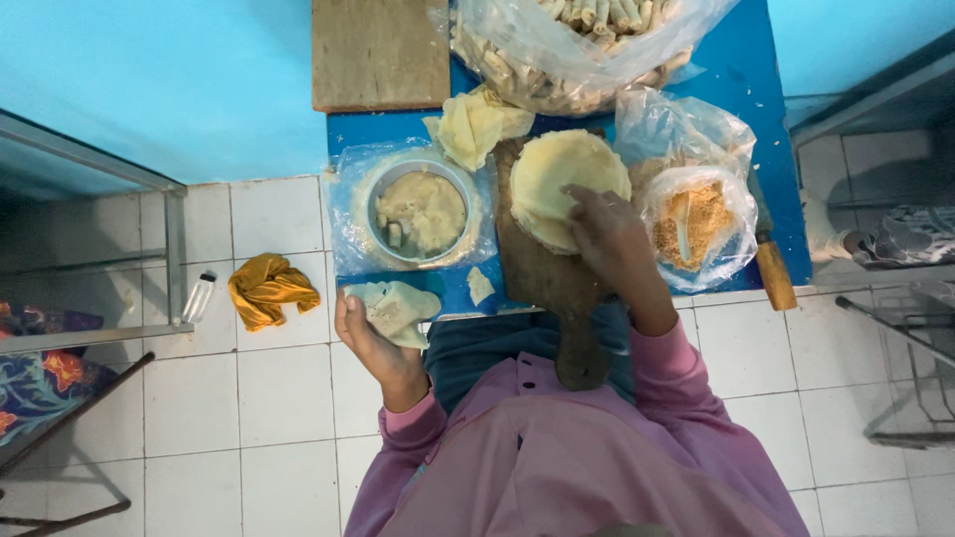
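Your left hand (370, 343) grips folded wrapper (398, 310), at 9 o'clock from board (542, 273). Right hand (609, 234) rests open on wrapper stack (557, 179). Risk: thin sheet tears if peeled hastily.

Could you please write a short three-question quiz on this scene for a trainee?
1. True or false: the right hand rests on the stack of round wrappers on the wooden board.
2. What does the left hand hold? A) a knife B) a pale folded wrapper C) a bottle
3. What lies on the floor tiles left of the blue table?

Key:
1. True
2. B
3. A crumpled yellow cloth, with a small clear bottle beside it.
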